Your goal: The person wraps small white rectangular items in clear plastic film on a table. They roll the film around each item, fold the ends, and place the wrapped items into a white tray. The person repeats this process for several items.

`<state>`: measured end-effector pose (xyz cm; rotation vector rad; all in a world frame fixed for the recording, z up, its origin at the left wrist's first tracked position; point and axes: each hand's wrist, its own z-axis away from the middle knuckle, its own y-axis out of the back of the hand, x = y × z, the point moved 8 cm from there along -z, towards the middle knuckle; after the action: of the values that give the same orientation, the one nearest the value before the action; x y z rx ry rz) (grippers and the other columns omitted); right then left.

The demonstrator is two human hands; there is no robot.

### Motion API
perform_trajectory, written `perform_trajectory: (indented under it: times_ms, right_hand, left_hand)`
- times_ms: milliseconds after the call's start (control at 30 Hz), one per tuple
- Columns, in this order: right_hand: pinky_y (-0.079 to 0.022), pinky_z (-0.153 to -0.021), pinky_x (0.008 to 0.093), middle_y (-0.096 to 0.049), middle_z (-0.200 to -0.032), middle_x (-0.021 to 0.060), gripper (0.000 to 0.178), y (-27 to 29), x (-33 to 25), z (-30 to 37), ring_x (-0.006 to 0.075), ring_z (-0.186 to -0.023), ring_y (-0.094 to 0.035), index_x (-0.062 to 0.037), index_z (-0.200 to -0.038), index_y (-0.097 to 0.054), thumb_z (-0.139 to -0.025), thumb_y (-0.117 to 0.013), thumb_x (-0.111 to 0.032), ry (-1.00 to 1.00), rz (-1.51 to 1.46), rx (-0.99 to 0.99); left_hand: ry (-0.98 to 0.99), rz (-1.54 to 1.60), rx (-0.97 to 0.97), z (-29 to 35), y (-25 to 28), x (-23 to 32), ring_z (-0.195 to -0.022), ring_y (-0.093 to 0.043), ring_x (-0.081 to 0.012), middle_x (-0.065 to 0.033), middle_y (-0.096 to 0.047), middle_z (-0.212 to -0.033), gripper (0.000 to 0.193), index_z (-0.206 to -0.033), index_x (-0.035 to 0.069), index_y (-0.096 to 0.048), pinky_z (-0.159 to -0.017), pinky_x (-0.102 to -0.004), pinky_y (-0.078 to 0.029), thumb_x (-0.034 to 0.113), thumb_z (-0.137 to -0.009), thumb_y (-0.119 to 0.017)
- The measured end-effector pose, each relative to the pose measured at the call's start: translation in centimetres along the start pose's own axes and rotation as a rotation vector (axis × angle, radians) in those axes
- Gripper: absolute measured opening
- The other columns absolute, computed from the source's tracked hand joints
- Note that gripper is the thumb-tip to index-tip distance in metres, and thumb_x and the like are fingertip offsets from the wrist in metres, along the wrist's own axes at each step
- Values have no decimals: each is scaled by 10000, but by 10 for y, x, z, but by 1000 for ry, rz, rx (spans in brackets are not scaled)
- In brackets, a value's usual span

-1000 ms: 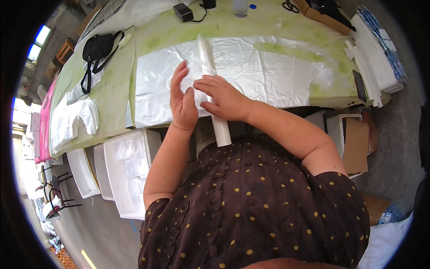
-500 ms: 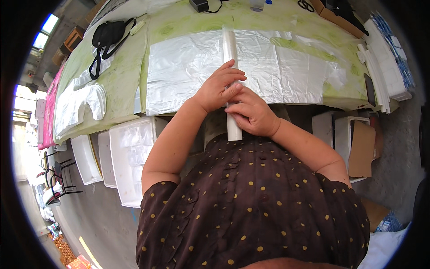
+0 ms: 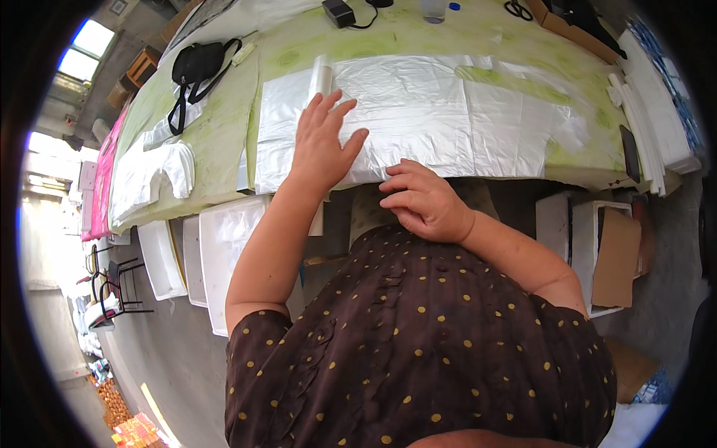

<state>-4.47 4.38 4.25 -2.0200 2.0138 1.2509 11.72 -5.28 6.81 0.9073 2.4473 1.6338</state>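
Note:
A sheet of thin, clear plastic film lies over the front of the table, its surface creased and shiny. Across its left part runs a narrow white roll of film, with the near end jutting past the table edge. My left hand is over this roll, fingers spread, hiding its middle. By the table's front edge, in front of my body, is my right hand. Its fingers are loosely bent and apart, and nothing shows in them.
A black bag and white plastic bags lie on the table's left. Scissors, a black power adapter and a clear cup are at the back. A dark phone rests by white rolls. White bins stand below.
The roll has shifted left across the film. My left hand has moved left with it and spread its fingers. My right hand has come off the roll.

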Motion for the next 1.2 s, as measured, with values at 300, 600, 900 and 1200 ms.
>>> perform_trajectory:
  times_ms: [300, 600, 900, 1200]
  right_hand:
    - [-514, -986, 466, -689, -1057, 100, 226, 29, 9, 27, 357, -1084, -648, -65, -976, -714, -770, -732, 26, -108, 4, 110]
    - [-516, -972, 456, -685, -1076, 109, 230, 39, 5, 30, 361, -1091, -642, -64, -972, -705, -769, -709, 44, -97, 3, 122]
    - [-512, -967, 412, -630, -1255, 143, 451, 17, 13, 11, 352, -1119, -624, -60, -1274, -621, -836, -731, -57, -318, -194, 53]
    - [-498, -950, 387, -629, -1182, 217, 987, -14, 29, 31, 294, -1069, -642, -83, -1608, -132, -833, -738, -171, -879, -632, -42]
  left_hand:
    - [727, -394, -324, 40, -5, -167, -1521, -240, -367, -178, -271, -1644, 858, -1604, 95, -231, -1230, -471, -233, 411, -916, -636]
    - [911, -142, -279, 58, 32, -242, -1313, -541, -379, -223, -554, -1414, 826, -1480, 36, -447, -1059, -429, -455, 508, -852, -701]
    - [1019, 1397, 119, 12, 3, -125, -858, -612, -219, -87, -613, -954, 380, -1262, 74, -552, -798, -370, -564, 365, -1018, -526]
    - [914, 1769, 144, -13, -80, 13, -875, -586, -194, -86, -563, -1017, 438, -1366, 74, -455, -780, -373, -559, 286, -992, -540]
